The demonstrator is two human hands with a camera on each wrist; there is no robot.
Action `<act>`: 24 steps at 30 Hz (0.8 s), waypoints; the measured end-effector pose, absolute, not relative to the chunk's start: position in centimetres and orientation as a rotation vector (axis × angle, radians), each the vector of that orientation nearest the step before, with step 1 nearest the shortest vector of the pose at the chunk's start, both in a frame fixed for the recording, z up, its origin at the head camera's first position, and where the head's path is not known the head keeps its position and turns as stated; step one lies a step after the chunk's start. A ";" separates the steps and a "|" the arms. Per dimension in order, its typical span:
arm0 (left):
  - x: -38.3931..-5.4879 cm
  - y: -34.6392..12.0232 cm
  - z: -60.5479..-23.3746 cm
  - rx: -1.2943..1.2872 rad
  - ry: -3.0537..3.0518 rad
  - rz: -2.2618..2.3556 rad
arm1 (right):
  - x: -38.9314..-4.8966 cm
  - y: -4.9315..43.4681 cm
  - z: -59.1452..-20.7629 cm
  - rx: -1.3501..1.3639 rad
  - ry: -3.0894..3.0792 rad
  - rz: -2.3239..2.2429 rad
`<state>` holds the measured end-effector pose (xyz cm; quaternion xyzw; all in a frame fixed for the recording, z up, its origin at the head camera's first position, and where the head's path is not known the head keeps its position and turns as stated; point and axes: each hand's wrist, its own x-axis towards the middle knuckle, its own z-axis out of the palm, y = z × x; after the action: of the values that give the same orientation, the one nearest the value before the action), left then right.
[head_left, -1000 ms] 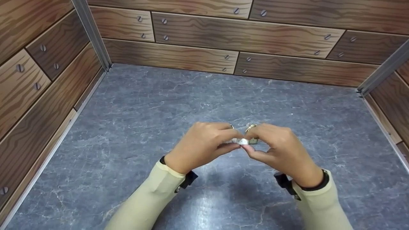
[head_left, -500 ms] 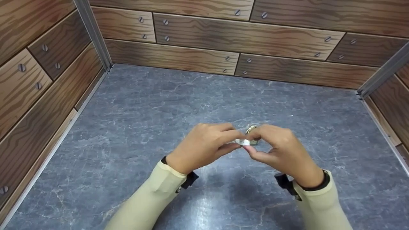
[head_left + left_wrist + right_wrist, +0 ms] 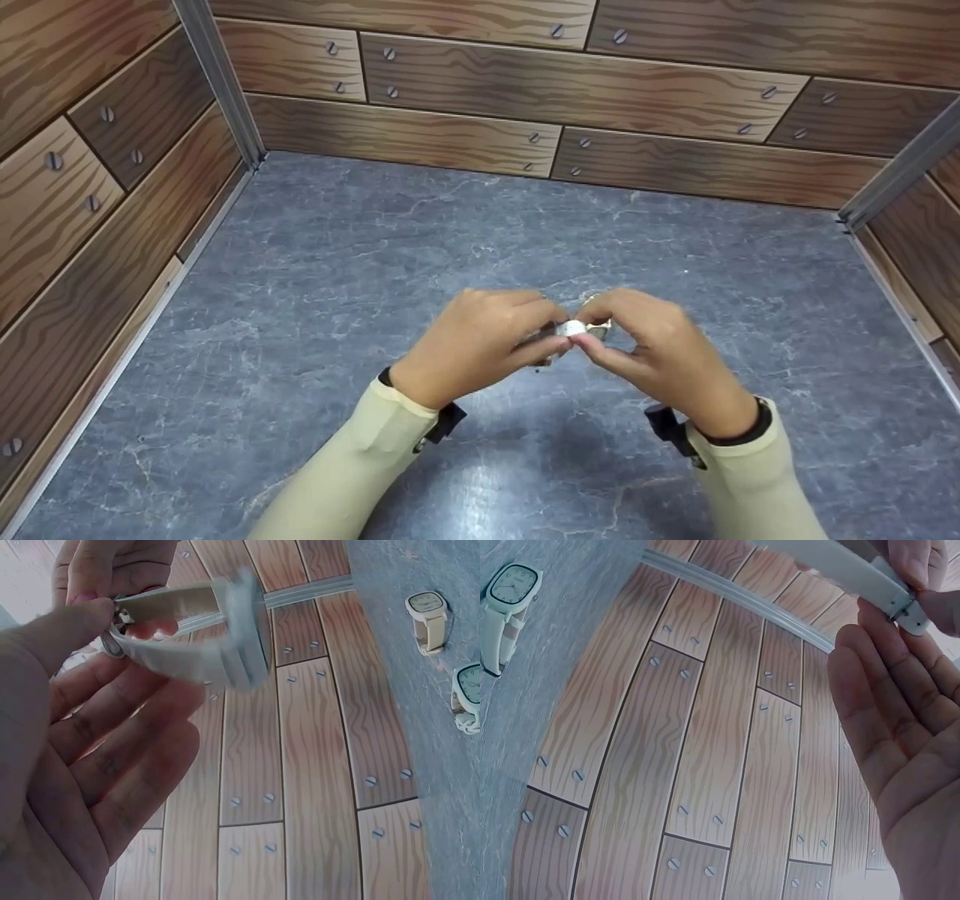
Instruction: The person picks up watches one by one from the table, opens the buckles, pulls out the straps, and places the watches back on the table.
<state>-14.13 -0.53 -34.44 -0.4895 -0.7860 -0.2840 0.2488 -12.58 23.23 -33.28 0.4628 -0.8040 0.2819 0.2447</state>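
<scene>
Both hands hold a white-strapped wristwatch [image 3: 571, 328] in the air, its strap joined in a loop. My left hand [image 3: 487, 330] pinches the strap near the metal buckle [image 3: 120, 615] between thumb and finger, its other fingers loosely spread. With thumb and fingertips, my right hand [image 3: 645, 330] grips the strap close by; the buckle and strap holes show in the right wrist view. The watch's case [image 3: 249, 630] is blurred at the loop's far end, dial turned away. Behind the right fingers in the head view, small pale and gold parts peek out, mostly hidden.
A cream-strapped watch [image 3: 429, 615] and a pale green watch [image 3: 469, 690] stand on the grey-blue marbled table [image 3: 375, 225]. A square-faced watch [image 3: 514, 585] on the table shows in the right wrist view. Wood-patterned walls [image 3: 465, 82] enclose the table's back and sides.
The strap between my fingertips has turned, and less of its holed length shows. The gold loop behind my right fingers is now mostly hidden. Both arms stay nearly still.
</scene>
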 end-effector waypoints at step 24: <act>-14.4 -0.5 -34.5 -1.383 -2.114 -0.820 | -12.5 23.6 -33.2 1.300 -2.225 0.963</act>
<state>-14.35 -0.49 -34.51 -0.5053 -0.7727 -0.2995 0.2405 -12.53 23.61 -33.19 0.4637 -0.7933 0.3435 0.1941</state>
